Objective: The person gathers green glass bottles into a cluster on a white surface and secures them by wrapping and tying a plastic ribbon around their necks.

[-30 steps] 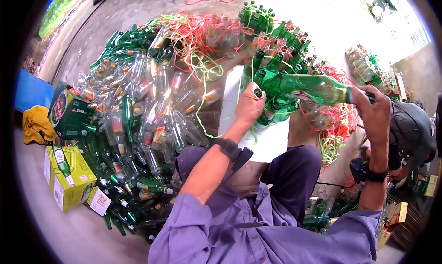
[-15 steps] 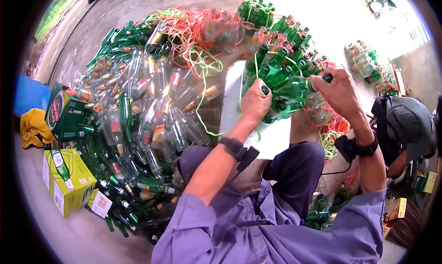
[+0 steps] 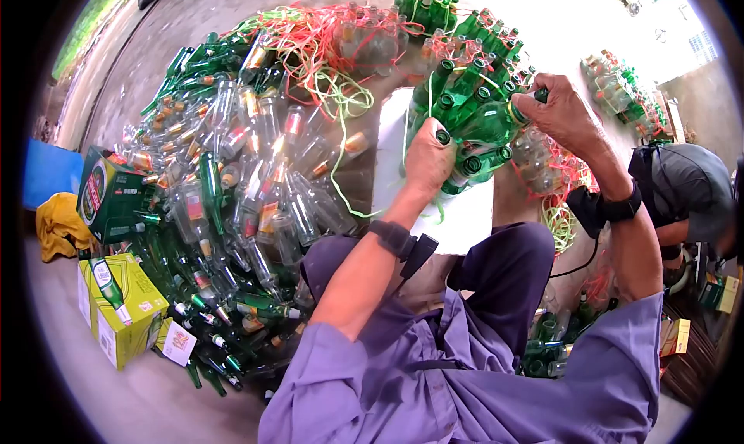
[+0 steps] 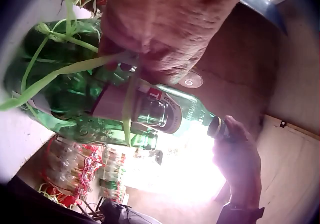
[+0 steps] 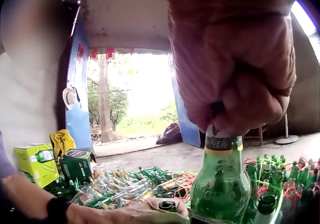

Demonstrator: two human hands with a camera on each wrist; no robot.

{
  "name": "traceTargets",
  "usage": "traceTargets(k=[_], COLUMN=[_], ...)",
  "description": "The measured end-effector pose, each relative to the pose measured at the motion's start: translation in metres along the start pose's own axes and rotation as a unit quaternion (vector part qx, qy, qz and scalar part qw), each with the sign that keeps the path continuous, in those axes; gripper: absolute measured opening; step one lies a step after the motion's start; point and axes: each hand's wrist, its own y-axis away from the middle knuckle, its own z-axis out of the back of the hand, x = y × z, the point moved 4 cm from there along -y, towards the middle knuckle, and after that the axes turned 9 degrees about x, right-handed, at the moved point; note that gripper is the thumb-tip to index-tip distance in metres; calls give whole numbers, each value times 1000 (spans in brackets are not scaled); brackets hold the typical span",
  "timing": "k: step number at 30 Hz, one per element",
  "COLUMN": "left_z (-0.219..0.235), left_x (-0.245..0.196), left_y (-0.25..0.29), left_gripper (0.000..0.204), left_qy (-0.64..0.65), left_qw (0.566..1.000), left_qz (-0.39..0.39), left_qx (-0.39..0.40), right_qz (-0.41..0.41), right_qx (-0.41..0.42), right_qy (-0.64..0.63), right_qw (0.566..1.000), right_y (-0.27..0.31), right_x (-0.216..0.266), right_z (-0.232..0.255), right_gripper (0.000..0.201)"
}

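Observation:
My left hand point(image 3: 430, 159) grips the neck of a green glass bottle at the near left side of a cluster of green bottles point(image 3: 442, 78). A light green plastic strap point(image 4: 65, 81) runs round that cluster, which stands on a white board point(image 3: 465, 228). From the right, my right hand point(image 3: 564, 117) holds another green bottle point(image 3: 490, 125) by its neck, fingers curled round it just above the dark, gold-edged neck label point(image 5: 220, 145). That bottle leans, its body down among the clustered ones; its base is hidden.
Loose clear bottles point(image 3: 271, 173) and green ones pile up on my left, beside a yellow-green carton point(image 3: 128, 304) and a dark green carton point(image 3: 112, 188). Tangled red and green straps point(image 3: 310, 45) lie beyond. Tied bottle bundles point(image 3: 426, 10) stand ahead; another person point(image 3: 682, 184) bends at right.
My right hand has brought its bottle leftward and down into the cluster, turning it from nearly level to steeper. My left hand stays at its bottle neck.

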Motion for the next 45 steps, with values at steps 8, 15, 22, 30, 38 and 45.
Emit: traceTargets(k=[8, 15, 22, 30, 38, 45], left_z=[-2, -1, 0, -1, -1, -1], left_x=[4, 2, -1, 1, 6, 4], left_y=[0, 1, 3, 3, -1, 0], left_gripper=[28, 19, 21, 11, 22, 22], left_qy=[44, 34, 31, 31, 40, 30], left_qw=[996, 997, 999, 999, 999, 999], left_qz=[44, 58, 40, 24, 11, 21], left_qx=[56, 39, 13, -5, -7, -16], right_qz=[-15, 42, 85, 93, 61, 66], right_qx=[53, -10, 2, -17, -8, 4], right_qy=[52, -11, 16, 33, 31, 19], right_qw=[997, 999, 996, 995, 998, 998], right_y=[-14, -17, -28, -30, -22, -21], right_x=[28, 29, 26, 16, 30, 33], right_z=[7, -9, -14, -18, -18, -15], right_gripper=[50, 50, 41, 44, 46, 47])
